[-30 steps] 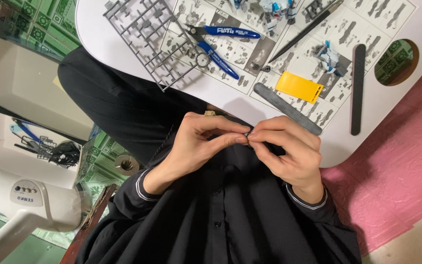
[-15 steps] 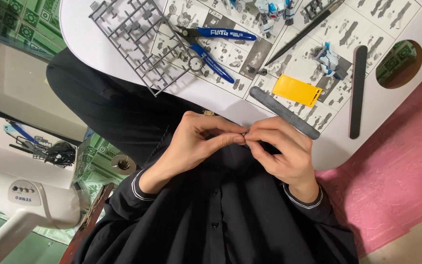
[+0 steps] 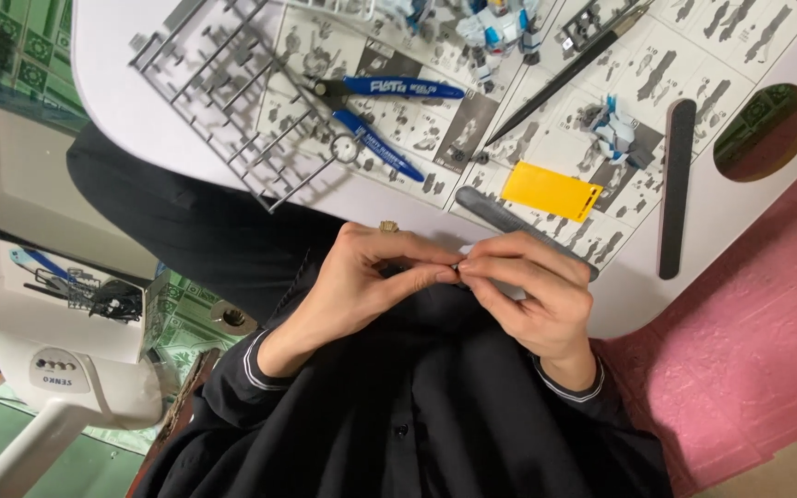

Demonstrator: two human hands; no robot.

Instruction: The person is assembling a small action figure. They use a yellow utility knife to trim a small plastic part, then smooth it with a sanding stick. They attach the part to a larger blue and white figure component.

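Both hands [image 3: 454, 281] pinch something too small to identify.

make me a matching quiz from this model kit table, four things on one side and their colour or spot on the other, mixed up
Things:
1. nippers
2. small flat card
3. long sanding stick
4. parts frame

Descriptions:
A. grey grid of thin bars, at the left end of the white table
B. bright yellow, lying on the instruction sheet
C. blue handles, lying partly over the grey frame
D. dark and narrow, lying nearly upright in the picture beside the round hole in the table

Pairs: 1-C, 2-B, 3-D, 4-A
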